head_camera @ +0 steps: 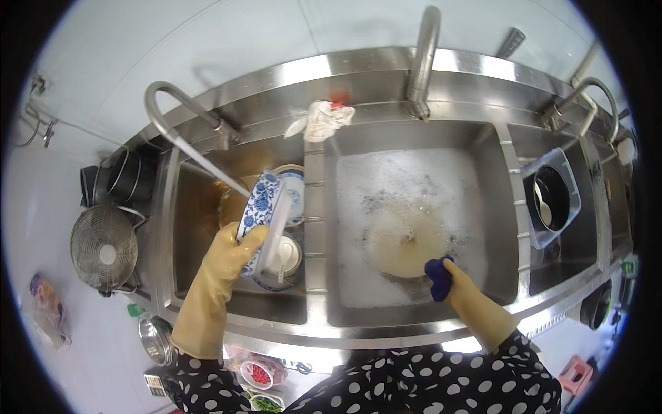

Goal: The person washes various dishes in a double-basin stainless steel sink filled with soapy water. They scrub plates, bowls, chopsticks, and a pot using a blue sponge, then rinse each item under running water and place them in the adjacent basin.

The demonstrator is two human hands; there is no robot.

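My left hand (235, 256), in a yellow rubber glove, grips a rectangular blue-and-white patterned dish (262, 199) over the left sink basin (199, 279). The dish is tilted on its side, beneath the stream from the left faucet (181, 101). Below it in the basin lie a blue-rimmed plate (294, 190) and a small white bowl (290, 259) with a white spoon (283, 254). My right hand (457, 282), also gloved, holds a dark blue cloth (438, 277) above the sudsy water (403, 176) of the middle basin (499, 269).
A steel divider (315, 222) separates the basins. On the back ledge rests a crumpled white cloth (327, 121), near the thick middle faucet (425, 57). A clear plastic tub (566, 165) holding a black bowl (561, 199) stands in the right basin. A round fan (103, 248) is at far left.
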